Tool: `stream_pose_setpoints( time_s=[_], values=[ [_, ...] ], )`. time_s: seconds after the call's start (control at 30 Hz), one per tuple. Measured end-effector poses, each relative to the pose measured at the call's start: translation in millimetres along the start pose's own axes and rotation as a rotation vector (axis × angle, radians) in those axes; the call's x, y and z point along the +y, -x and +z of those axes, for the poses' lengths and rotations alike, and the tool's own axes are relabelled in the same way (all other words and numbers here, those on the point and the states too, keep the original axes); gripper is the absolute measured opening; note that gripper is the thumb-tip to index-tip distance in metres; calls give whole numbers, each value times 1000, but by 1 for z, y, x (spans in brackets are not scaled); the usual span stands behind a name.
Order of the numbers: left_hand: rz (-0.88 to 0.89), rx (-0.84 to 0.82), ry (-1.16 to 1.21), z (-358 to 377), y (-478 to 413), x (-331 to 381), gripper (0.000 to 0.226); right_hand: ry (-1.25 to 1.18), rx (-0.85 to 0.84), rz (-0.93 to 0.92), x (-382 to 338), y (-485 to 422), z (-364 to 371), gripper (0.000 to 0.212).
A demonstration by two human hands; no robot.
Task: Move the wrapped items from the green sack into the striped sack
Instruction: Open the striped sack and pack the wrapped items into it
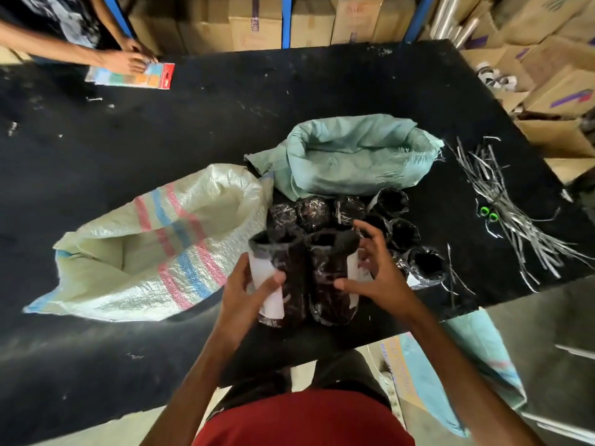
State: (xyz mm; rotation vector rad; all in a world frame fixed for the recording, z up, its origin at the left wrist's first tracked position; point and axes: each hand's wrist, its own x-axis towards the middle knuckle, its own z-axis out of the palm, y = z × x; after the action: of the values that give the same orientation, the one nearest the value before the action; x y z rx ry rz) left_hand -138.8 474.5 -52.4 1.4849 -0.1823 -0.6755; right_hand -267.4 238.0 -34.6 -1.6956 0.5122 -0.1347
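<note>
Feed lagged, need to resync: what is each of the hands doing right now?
Left hand: grips the left wrapped roll, thumb across its white label.
Right hand: open, fingers spread at the right wrapped roll.

One head-worn wide-angle view looks steeply down and forward from close above the black table (pixel 322 91). The wearer's red shirt (pixel 306 420) fills 6 o'clock, and stacked cardboard boxes (pixel 254 24) line 12 o'clock.
</note>
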Motion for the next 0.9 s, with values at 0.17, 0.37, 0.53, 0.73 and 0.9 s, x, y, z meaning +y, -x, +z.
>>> stream_pose_setpoints(
  time_s=[0.17, 0.37, 0.53, 0.73, 0.9],
  values=[
    [-247, 34, 459, -17, -7, 43, 48, -449, 64, 269, -26, -34, 83, 36],
    [-224, 185, 343, -116, -20, 54, 56, -248, -222, 417, -54, -97, 168, 54],
    [-290, 231, 233, -213, -50, 63, 53, -112, -425, 555, -88, -181, 215, 43],
    [-632, -137, -540, -283, -119, 76, 35, 573, -568, 682, -110, -284, 253, 46],
    [-803, -188, -456, -281, -166, 55, 32, 934, -607, 617, -89, -321, 282, 52]
  ],
)
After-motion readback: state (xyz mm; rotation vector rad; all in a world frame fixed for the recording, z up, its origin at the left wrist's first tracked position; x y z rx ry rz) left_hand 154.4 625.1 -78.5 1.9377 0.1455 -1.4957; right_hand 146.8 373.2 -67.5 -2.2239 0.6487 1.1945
